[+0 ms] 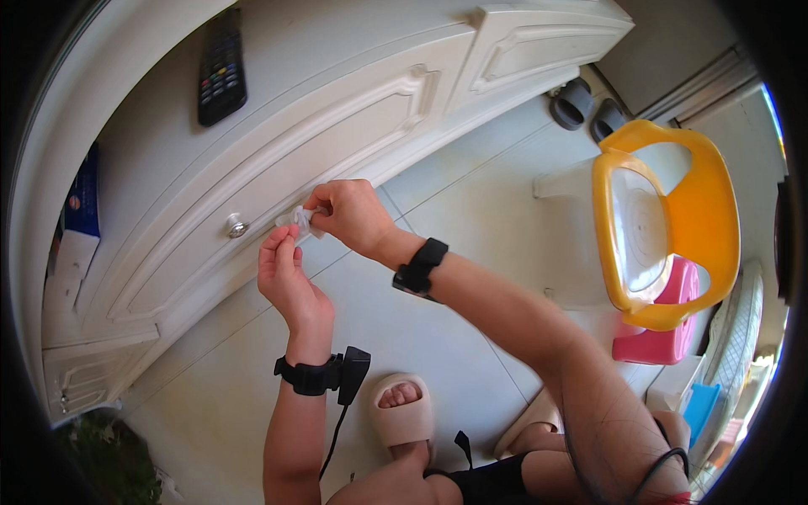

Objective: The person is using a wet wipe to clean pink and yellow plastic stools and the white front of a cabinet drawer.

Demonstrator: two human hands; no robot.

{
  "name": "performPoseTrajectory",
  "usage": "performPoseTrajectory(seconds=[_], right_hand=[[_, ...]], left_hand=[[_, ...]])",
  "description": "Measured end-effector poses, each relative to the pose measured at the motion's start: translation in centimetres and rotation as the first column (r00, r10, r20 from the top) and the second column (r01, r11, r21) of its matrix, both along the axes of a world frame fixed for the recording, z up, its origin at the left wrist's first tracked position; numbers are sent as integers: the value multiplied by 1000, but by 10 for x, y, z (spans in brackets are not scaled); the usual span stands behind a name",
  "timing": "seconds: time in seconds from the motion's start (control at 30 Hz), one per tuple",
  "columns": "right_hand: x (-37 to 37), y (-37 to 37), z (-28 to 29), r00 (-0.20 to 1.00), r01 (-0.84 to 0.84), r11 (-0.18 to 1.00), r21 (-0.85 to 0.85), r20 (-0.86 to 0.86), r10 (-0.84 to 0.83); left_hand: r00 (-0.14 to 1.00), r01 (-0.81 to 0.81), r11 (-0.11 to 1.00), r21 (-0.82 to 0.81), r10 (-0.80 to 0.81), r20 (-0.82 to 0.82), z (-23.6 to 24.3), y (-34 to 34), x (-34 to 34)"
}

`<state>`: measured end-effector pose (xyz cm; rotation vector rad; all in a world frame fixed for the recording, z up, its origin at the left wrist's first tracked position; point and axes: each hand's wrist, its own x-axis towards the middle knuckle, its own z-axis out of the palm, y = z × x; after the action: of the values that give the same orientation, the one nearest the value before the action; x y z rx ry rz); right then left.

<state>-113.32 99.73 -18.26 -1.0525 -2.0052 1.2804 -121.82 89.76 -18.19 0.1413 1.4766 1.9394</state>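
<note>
- You're looking steeply down from your head, left lens, fisheye-wide!
- Your left hand (290,282) and right hand (353,220) sit close, just left of centre.
- Up top, the cabinet (353,109) bends; the floor (459,358) spreads farther below.

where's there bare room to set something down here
Bare floor lies between the right forearm and the yellow-backed chair, and between the left forearm and the drawer cabinet. The cabinet top has room right of the remote control. Crowded: beside the drawer knob, where both hands' fingers crowd the crumpled white film.
</note>
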Motion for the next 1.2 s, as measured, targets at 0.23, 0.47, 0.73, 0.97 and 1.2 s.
performPoseTrajectory(seconds=[0.23,0.47,0.73,0.97,1.2], right_hand=[[182,-20,89,832,-243,969,-47,503,233],[362,-114,168,766,95,996,3,638,-75],[444,-156,138,821,321,921,220,420,-386],[526,-160,145,842,226,867,444,359,-403],[595,-159,140,832,305,805,509,269,-485]], left_hand=[[791,602,798,-35,-602,-112,15,-4,90],[314,886,387,-256,-906,-282,21,-13,153],[36,849,281,-448,-876,-481,54,30,203],[-248,762,234,-604,-756,-606,100,83,286],[-484,693,332,-640,-443,-754,138,119,367]])
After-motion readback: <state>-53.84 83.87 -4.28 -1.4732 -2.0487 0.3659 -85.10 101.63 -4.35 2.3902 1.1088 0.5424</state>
